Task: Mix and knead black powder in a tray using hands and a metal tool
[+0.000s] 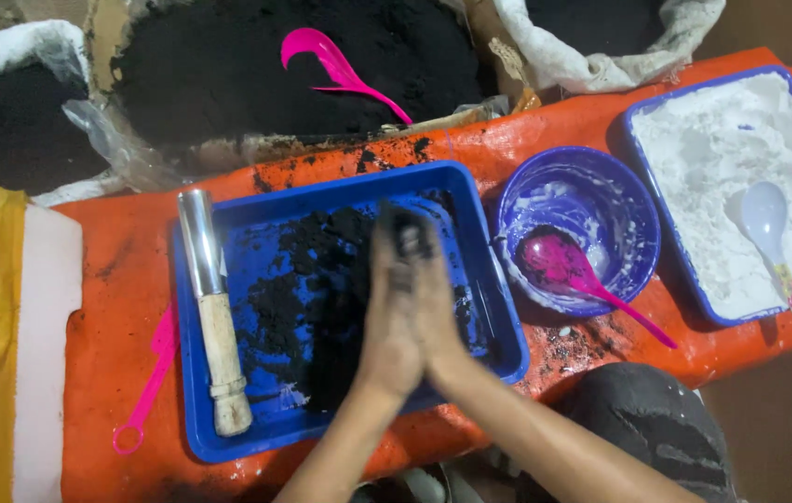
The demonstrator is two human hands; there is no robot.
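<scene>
Pressing black powder (pixel 402 244) between palms, above tray (pixel 321 186).

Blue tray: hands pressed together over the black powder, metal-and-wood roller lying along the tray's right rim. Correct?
Not quite. In the head view the roller lies along the left rim of the blue tray, not the right. The rest holds: the left hand and right hand are pressed together over the black powder.

Behind the blue tray (pixel 228 438), open sacks hold dark powder: a white sack (pixel 5 47) far left, a clear-lined sack (pixel 116 140) directly behind, another white sack (pixel 601 56) right.
</scene>
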